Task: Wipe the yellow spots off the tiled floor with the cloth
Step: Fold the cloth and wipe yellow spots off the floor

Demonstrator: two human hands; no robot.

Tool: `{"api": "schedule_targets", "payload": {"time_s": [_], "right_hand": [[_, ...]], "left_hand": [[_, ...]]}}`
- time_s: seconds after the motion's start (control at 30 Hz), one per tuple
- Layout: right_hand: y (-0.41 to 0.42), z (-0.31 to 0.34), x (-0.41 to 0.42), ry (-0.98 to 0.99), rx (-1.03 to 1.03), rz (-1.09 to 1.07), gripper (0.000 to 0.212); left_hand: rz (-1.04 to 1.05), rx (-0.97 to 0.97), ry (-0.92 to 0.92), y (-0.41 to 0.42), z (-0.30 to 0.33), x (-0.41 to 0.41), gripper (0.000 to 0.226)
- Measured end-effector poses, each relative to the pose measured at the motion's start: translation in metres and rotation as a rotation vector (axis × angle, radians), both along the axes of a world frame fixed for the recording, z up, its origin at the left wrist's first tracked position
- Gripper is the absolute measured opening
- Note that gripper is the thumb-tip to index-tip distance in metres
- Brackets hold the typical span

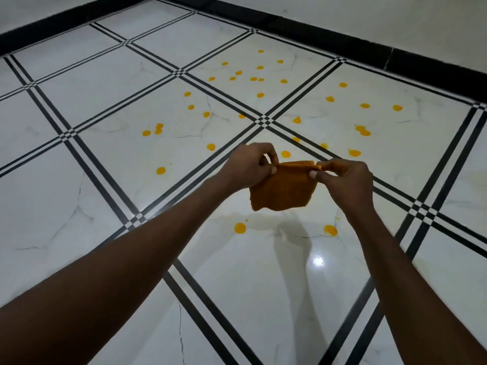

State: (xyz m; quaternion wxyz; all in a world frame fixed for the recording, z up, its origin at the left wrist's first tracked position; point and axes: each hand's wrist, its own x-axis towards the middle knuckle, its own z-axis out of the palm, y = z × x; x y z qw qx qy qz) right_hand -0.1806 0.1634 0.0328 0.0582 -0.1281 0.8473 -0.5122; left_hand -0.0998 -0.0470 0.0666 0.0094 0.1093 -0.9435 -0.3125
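An orange folded cloth [283, 189] hangs in the air above the floor, held by its top edge. My left hand [249, 164] pinches its left top corner and my right hand [342, 177] pinches its right top corner. Several yellow spots dot the white tiled floor [105, 180]: two lie just below the cloth, one yellow spot [240, 228] to the left and another yellow spot [330, 230] to the right. Many more are scattered beyond my hands, such as a cluster of yellow spots [247, 75] farther back.
The tiles are glossy white marble with black striped borders. A black skirting [342, 46] runs along the white walls at the back and right. A light glare [318, 260] reflects on the near tile.
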Motion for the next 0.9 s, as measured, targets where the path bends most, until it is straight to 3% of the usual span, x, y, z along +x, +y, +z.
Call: {"api": "schedule_targets", "payload": {"time_s": [0.17,0.27,0.4,0.57,0.7,0.77,0.9], "right_hand": [[-0.007,0.021,-0.007,0.067,0.071,0.016,0.013],[-0.008,0.022,-0.011,0.07,0.046,0.005,0.012],[-0.015,0.023,-0.026,-0.072,-0.122,0.07,0.009],[-0.03,0.035,-0.038,-0.041,-0.18,0.119,0.012],[-0.017,0.004,-0.015,0.006,0.015,0.066,0.016],[0.0,-0.039,0.012,-0.036,0.209,0.041,0.016],[0.019,-0.119,0.075,-0.233,0.498,-0.191,0.025]], "left_hand": [[0.006,-0.115,0.188,-0.008,0.0,-0.009,0.034],[-0.012,-0.168,0.215,-0.005,-0.003,-0.013,0.03],[0.015,-0.157,0.191,-0.018,0.005,-0.019,0.023],[0.13,-0.082,0.282,-0.031,0.019,-0.024,0.025],[0.097,-0.138,0.263,-0.015,-0.023,-0.001,0.024],[0.053,-0.191,0.168,0.005,-0.07,0.02,0.022],[-0.326,-0.259,-0.412,0.029,-0.141,0.064,0.029]]}}
